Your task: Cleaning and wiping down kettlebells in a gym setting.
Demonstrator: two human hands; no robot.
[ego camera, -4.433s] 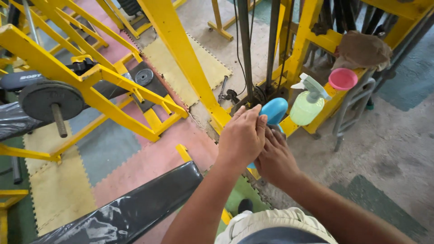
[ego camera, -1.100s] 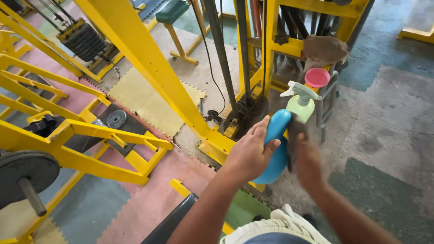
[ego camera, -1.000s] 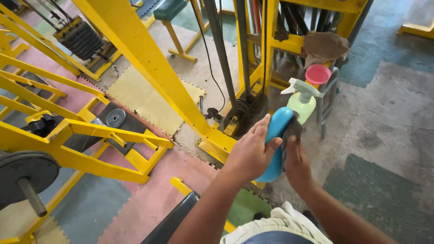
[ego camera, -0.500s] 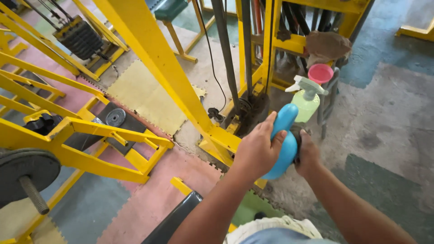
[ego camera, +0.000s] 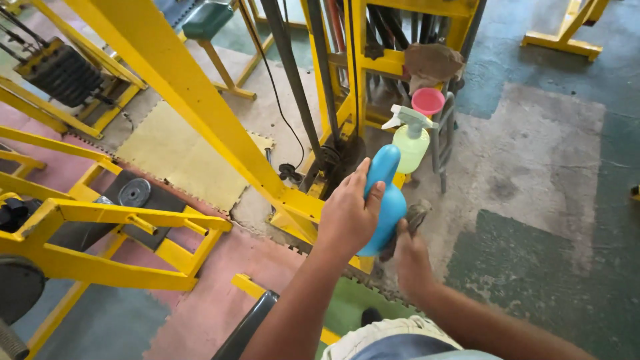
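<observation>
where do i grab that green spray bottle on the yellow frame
Take the spray bottle by the narrow neck under its white trigger head, coming from the right: the nozzle points left, and the blue object in the left hand crowds its near-left side.

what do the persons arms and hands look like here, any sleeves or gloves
Both arms are bare from wrist to where they leave the picture: no sleeves, gloves, watch or rings show. The left hand and right hand are uncovered, with short nails. Light beige clothing sits below them.

Both forearms are bare, with no sleeves, watch or rings in sight. The left hand (ego camera: 347, 217) and right hand (ego camera: 410, 257) are ungloved. Light beige trousers (ego camera: 380, 337) show below, under a blue-grey shirt hem (ego camera: 413, 350).
</observation>
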